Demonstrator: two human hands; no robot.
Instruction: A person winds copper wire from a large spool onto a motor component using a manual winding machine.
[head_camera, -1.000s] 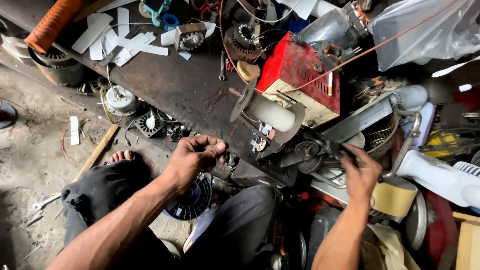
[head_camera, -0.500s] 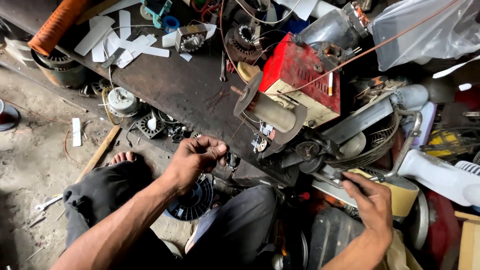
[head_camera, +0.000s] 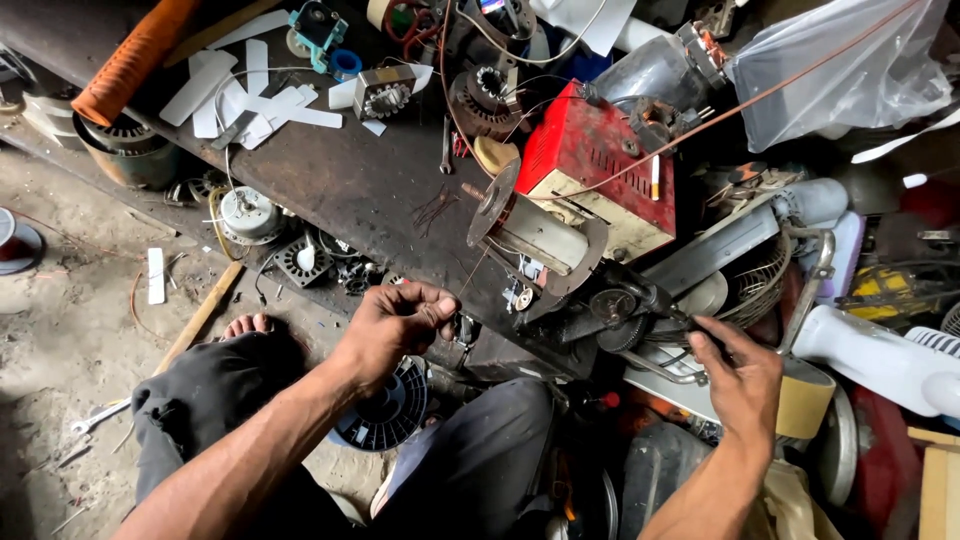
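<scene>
My left hand (head_camera: 395, 325) is at the front edge of the dark metal bench (head_camera: 350, 180), fingers pinched on a thin copper wire (head_camera: 472, 275). The wire runs up to a pale coil former (head_camera: 535, 235) held between two round metal plates on a hand winder. My right hand (head_camera: 740, 380) is lower right of the winder, its fingers closed on the black crank handle (head_camera: 655, 298) beside a small gear (head_camera: 612, 305). A red metal box (head_camera: 600, 160) stands right behind the former.
The bench holds white strips (head_camera: 250, 95), an orange ribbed tube (head_camera: 135, 60) and motor parts. A black spool (head_camera: 385, 410) lies on the floor by my legs, a wrench (head_camera: 95, 420) further left. Fan bodies (head_camera: 880, 360), a tape roll (head_camera: 805, 400) and a plastic bag (head_camera: 840, 70) crowd the right.
My right hand swung down and to the right with the crank, then came slightly back up. The former's plates have turned. My left hand has stayed where it was on the wire.
</scene>
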